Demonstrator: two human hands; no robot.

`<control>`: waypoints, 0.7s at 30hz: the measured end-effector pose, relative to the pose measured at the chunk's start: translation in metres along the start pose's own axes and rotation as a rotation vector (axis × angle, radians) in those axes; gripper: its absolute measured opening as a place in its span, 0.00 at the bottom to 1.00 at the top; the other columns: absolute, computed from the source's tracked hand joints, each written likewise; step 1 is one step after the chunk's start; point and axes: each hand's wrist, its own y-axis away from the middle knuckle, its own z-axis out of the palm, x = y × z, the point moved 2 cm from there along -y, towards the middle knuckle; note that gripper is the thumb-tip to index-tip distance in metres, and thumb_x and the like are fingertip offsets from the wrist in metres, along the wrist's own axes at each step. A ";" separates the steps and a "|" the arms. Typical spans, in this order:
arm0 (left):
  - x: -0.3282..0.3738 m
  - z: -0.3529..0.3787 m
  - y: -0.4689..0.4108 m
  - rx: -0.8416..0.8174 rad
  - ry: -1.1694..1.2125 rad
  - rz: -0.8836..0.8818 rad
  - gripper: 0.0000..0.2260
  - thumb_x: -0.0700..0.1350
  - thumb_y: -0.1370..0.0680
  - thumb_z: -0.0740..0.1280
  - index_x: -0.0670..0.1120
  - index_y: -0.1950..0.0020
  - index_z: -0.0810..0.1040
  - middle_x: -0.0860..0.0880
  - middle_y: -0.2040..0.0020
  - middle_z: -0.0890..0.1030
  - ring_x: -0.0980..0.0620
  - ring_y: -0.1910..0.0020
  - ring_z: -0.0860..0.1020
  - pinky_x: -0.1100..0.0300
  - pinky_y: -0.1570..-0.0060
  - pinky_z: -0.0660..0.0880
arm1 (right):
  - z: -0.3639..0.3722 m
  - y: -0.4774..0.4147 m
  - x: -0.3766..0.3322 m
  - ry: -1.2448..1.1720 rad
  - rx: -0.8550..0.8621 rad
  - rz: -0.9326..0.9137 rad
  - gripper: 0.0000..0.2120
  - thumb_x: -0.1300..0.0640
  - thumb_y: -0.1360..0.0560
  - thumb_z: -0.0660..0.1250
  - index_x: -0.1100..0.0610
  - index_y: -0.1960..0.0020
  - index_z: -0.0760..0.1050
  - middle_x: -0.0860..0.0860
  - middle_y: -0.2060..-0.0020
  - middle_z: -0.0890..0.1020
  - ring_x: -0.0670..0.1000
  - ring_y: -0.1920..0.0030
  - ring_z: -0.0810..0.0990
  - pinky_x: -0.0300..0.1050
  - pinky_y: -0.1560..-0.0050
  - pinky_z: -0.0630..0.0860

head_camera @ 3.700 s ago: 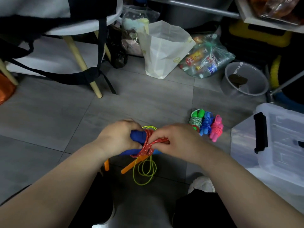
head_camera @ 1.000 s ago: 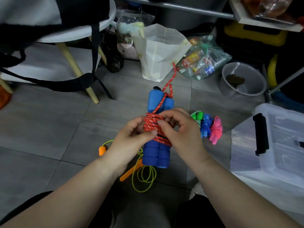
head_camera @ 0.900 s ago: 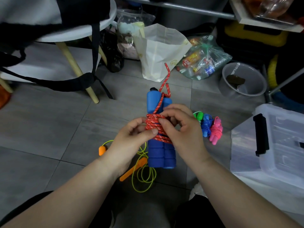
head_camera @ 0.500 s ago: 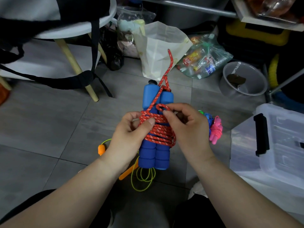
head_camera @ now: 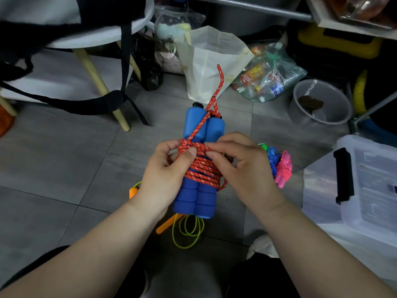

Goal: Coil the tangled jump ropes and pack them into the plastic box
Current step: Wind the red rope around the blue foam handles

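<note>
1. The red rope (head_camera: 202, 168) is wound in tight turns round the middle of two blue handles (head_camera: 199, 196) held side by side. The bundle is off the floor between the two hands, its long axis pointing straight away from the person, with the foam ends near the wrists and the tops beyond the fingers.
2. The rope's loose end (head_camera: 220, 82) leaves the top turn and runs on past the handle tops, along that same axis. Neither hand holds it.
3. The left hand (head_camera: 165, 175) grips the handles from its own side, fingers curled behind them and thumb pressed on the upper turns.
4. The right hand (head_camera: 242, 168) pinches the top turn between thumb and forefinger, just across from the left thumb.
5. The step looks like locking off the wrap. The right hand seems better placed to reach forward for the tail while the left keeps the turns clamped.
6. Finished bundles (head_camera: 281, 166) lie just outside the right hand, and the plastic box (head_camera: 369, 168) sits well beyond them—the right hand is nearer it. A yellow-green rope (head_camera: 189, 233) lies uncoiled on the floor under the left wrist.
</note>
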 end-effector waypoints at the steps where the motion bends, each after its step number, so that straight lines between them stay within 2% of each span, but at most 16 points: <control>1: 0.000 0.000 0.000 -0.001 -0.003 0.000 0.04 0.41 0.25 0.63 0.50 0.55 0.72 0.58 0.70 0.82 0.60 0.70 0.80 0.66 0.66 0.79 | 0.000 -0.001 0.001 0.002 -0.016 0.001 0.15 0.54 0.30 0.62 0.64 0.53 0.81 0.45 0.61 0.73 0.27 0.57 0.71 0.20 0.56 0.68; 5: 0.001 0.001 0.000 -0.022 -0.012 0.000 0.04 0.40 0.25 0.63 0.50 0.55 0.72 0.57 0.71 0.82 0.61 0.71 0.80 0.66 0.67 0.78 | -0.003 -0.003 0.003 -0.088 -0.106 0.068 0.11 0.57 0.30 0.66 0.62 0.52 0.81 0.39 0.63 0.71 0.30 0.58 0.73 0.22 0.58 0.69; 8: 0.001 0.001 0.000 -0.011 -0.029 0.013 0.05 0.41 0.25 0.63 0.50 0.56 0.71 0.58 0.72 0.81 0.62 0.71 0.79 0.68 0.68 0.77 | -0.006 -0.004 0.004 -0.291 -0.139 0.193 0.12 0.63 0.32 0.67 0.58 0.48 0.76 0.42 0.63 0.74 0.33 0.60 0.75 0.25 0.59 0.70; 11: 0.002 0.000 -0.001 0.002 -0.014 0.009 0.04 0.42 0.24 0.63 0.51 0.56 0.71 0.59 0.72 0.81 0.62 0.72 0.79 0.69 0.70 0.77 | -0.010 -0.006 0.003 -0.375 -0.177 0.247 0.14 0.68 0.32 0.68 0.60 0.48 0.75 0.45 0.64 0.76 0.36 0.62 0.76 0.26 0.60 0.72; 15: 0.002 -0.003 -0.002 0.018 -0.028 0.019 0.04 0.41 0.25 0.63 0.51 0.56 0.71 0.57 0.72 0.81 0.62 0.71 0.79 0.69 0.70 0.77 | -0.008 -0.005 0.002 -0.167 -0.244 0.200 0.08 0.64 0.32 0.70 0.61 0.52 0.81 0.41 0.66 0.74 0.35 0.63 0.75 0.26 0.61 0.71; 18: 0.001 -0.004 -0.002 0.017 -0.090 0.077 0.06 0.41 0.25 0.63 0.52 0.56 0.71 0.57 0.71 0.81 0.62 0.71 0.79 0.69 0.69 0.77 | -0.005 -0.007 -0.002 -0.018 -0.218 0.150 0.10 0.58 0.34 0.68 0.63 0.57 0.82 0.37 0.68 0.71 0.34 0.64 0.74 0.26 0.62 0.70; 21: 0.003 -0.003 0.001 -0.021 -0.180 0.137 0.07 0.40 0.25 0.63 0.53 0.56 0.70 0.59 0.71 0.81 0.63 0.71 0.79 0.71 0.70 0.75 | -0.007 -0.008 -0.004 0.041 -0.223 0.157 0.05 0.61 0.33 0.71 0.61 0.58 0.79 0.39 0.70 0.68 0.34 0.66 0.72 0.27 0.64 0.67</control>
